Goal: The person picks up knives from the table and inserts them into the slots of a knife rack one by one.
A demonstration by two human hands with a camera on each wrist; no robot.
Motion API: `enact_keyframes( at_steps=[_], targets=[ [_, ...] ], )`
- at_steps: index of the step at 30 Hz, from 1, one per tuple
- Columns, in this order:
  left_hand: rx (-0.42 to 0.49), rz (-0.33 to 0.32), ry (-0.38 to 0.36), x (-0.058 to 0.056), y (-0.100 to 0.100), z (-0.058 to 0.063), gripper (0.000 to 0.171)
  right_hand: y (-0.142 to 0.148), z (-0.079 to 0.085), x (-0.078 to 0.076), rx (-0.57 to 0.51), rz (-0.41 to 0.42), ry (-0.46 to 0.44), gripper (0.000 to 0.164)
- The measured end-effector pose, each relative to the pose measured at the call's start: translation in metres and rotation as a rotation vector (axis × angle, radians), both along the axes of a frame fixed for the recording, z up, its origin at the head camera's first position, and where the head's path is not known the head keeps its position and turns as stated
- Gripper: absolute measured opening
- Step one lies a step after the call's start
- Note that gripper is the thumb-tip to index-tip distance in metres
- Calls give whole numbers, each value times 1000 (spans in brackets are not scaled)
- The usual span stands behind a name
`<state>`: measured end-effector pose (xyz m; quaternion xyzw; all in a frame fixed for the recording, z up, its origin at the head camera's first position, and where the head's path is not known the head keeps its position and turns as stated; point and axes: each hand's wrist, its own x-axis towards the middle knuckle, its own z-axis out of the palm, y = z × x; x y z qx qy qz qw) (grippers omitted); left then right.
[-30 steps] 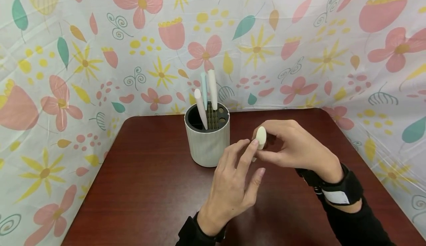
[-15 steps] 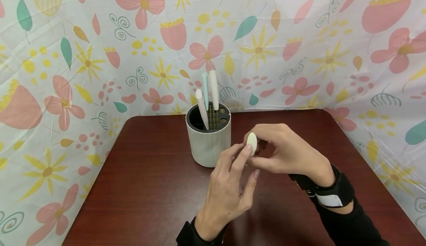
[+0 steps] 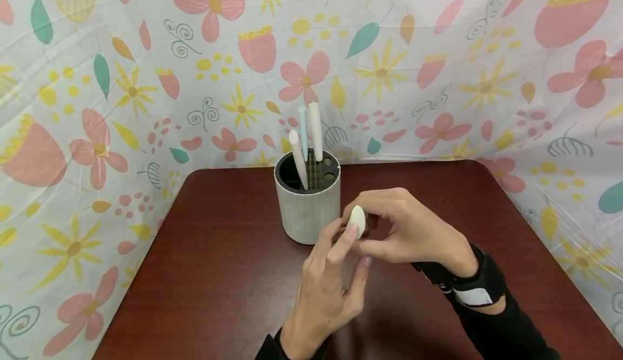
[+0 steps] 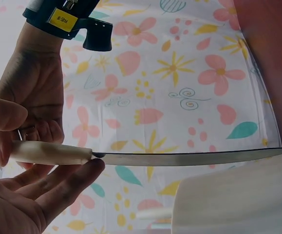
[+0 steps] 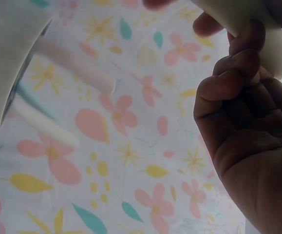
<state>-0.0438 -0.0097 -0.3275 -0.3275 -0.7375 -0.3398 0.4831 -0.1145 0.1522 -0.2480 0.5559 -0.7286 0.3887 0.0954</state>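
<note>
A knife with a cream handle (image 3: pixel 358 218) is held between the hands, its butt end facing the head camera. In the left wrist view its long steel blade (image 4: pixel 179 159) points away from the hands, passing close to the holder. My right hand (image 3: pixel 413 230) grips the handle from the right with curled fingers, also visible in the right wrist view. My left hand (image 3: pixel 323 290) touches the handle with extended fingers, its thumb standing apart. Just beyond the hands stands a ribbed off-white knife holder (image 3: pixel 309 217) with a black slotted top. The blade is hidden behind the hands in the head view.
Three handles rise from the holder: a pinkish one (image 3: pixel 298 157), a light blue one (image 3: pixel 304 130) and a white one (image 3: pixel 316 130). Round holes show at its right side. The dark red-brown table (image 3: pixel 219 273) ends at a floral cloth (image 3: pixel 219 79) behind.
Both hands have shifted left and slightly down with the knife, closer in front of the holder. The holder stays put; the head view has shifted slightly.
</note>
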Motion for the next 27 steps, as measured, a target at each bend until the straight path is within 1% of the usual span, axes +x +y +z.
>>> enact_keyframes(
  at_steps=[4, 12, 18, 23, 27],
  targets=[
    [-2, -5, -2, 3, -3, 0, 45, -3, -1, 2, -16, 34, -23, 31],
    [-18, 7, -17, 10, -10, -4, 36, -6, -4, 5, -29, 86, -64, 31],
    [-30, 2, -29, 12, -14, -6, 37, -8, -8, 5, -54, 136, -89, 30],
    [-35, -12, -33, 12, -16, -5, 42, -10, -12, 2, -79, 160, -63, 31],
    [-29, -2, -13, 9, -17, -2, 38, -9, -11, 0, -63, 161, -100, 28]
  ],
)
